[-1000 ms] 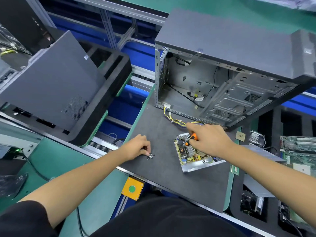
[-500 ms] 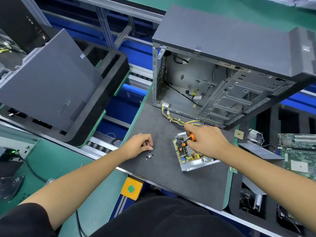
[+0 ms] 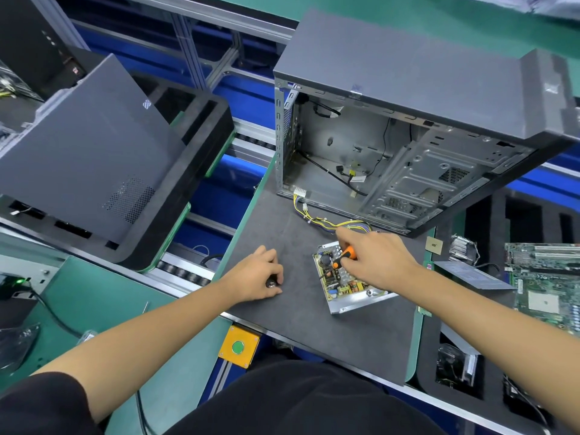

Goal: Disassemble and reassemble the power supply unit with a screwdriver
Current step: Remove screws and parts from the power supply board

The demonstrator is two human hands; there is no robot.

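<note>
- side panel (image 3: 88,158): grey, with a vent grille, lying tilted on a black foam tray (image 3: 201,171) at far left.
- yellow box with green button (image 3: 239,346): fixed at the bench's near edge.
- bench (image 3: 314,334): dark grey mat carrying the work.
- left hand (image 3: 255,279): resting on the mat, fingers curled, pinching a small dark metal part (image 3: 272,283); what the part is cannot be told.
- power supply unit (image 3: 345,285): open metal tray with its circuit board exposed, lying flat on the mat, right of the left hand and in front of the case.
- screwdriver (image 3: 343,258): orange-and-black handle, tip down on the board.
- right hand (image 3: 376,262): fingers wrapped round the screwdriver, over the unit.
- yellow wire bundle (image 3: 326,219): running from the case floor toward the unit.
- computer case (image 3: 408,136): open side facing the camera, behind the unit.
- motherboard (image 3: 546,284): green, at far right.
</note>
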